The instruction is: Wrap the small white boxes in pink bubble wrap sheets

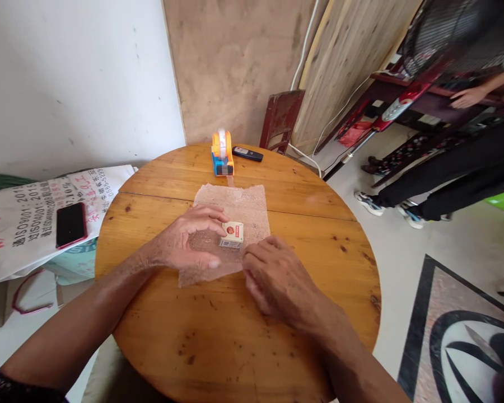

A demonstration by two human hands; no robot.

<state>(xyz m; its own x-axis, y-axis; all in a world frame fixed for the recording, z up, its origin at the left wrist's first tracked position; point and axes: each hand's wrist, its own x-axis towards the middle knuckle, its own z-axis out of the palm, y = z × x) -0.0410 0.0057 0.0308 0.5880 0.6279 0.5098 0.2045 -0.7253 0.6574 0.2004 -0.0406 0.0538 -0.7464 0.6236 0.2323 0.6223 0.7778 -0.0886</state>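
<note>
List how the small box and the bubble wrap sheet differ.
Size: the small box is much smaller than the bubble wrap sheet.
Look: the small box is pale and opaque with a red printed mark, while the bubble wrap sheet is see-through, with no print visible.
Pose: the small box rests on top; the bubble wrap sheet is spread out beneath it.
Shared: the wooden table supports both.

It looks like a home, with a round wooden table (pixel 218 324), chair (pixel 281 118) and standing fan (pixel 430 42).
</note>
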